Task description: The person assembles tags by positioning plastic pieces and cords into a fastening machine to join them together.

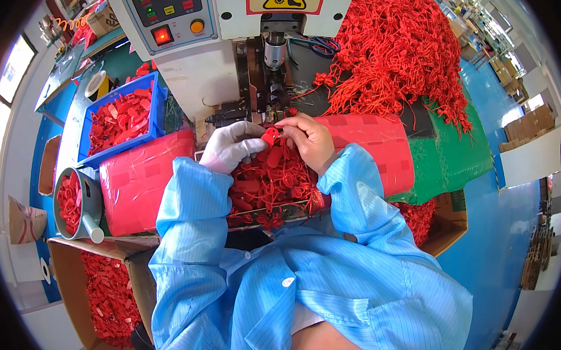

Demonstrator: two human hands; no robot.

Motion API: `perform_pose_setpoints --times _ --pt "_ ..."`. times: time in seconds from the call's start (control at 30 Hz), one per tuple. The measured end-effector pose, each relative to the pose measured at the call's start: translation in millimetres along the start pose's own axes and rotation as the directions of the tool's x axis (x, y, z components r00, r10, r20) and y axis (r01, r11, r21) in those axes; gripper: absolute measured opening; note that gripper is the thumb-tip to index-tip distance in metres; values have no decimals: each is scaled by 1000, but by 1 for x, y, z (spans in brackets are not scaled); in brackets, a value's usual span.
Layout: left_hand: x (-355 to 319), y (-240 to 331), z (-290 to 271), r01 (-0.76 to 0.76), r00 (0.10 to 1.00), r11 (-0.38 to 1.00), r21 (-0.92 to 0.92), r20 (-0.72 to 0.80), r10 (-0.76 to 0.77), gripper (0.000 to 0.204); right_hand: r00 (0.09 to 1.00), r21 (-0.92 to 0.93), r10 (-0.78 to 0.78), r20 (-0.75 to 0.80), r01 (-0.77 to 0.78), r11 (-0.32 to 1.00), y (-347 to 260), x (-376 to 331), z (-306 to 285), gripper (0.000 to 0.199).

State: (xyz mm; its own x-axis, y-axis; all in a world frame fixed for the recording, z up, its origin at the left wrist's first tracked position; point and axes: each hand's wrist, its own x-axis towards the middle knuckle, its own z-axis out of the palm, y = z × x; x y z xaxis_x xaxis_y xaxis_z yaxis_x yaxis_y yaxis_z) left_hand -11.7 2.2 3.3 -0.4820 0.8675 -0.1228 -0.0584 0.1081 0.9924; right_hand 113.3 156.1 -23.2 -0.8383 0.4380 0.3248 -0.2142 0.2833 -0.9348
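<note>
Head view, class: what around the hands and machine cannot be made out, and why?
All in the head view:
- What, if anything, the right hand pinches: covered by its own fingers.
- The machine's top: cut off by the upper edge.
- The blue bin's floor: hidden under red pieces.
- Part of the right-side cardboard box: behind the blue sleeve.

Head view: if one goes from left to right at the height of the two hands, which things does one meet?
Blue bin, gloved left hand, small red piece at the fingertips, bare right hand, red cover, green sheet, cardboard stack.
</note>
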Motion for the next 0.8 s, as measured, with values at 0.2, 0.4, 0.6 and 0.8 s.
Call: perform_pose_setpoints --times 0.2,0.4,0.6,0.8 --pt "-1 -1 -1 -21 1000 1000 -7 12 21 24 993 -174 119 -2 -118 978 -12 -3 2 17" --pt "-2 0 -1 -23 1000 1000 -13 7 23 25 1000 -149 3 -24 -6 989 -11 -3 5 16" --pt "-2 -1 -2 -15 1000 1000 -12 3 15 26 997 -100 -70 -36 66 993 -4 -2 6 17" --pt "-3 2 0 -20 1000 1000 -6 3 20 26 1000 8 15 -5 -15 1000 -2 -3 2 16"
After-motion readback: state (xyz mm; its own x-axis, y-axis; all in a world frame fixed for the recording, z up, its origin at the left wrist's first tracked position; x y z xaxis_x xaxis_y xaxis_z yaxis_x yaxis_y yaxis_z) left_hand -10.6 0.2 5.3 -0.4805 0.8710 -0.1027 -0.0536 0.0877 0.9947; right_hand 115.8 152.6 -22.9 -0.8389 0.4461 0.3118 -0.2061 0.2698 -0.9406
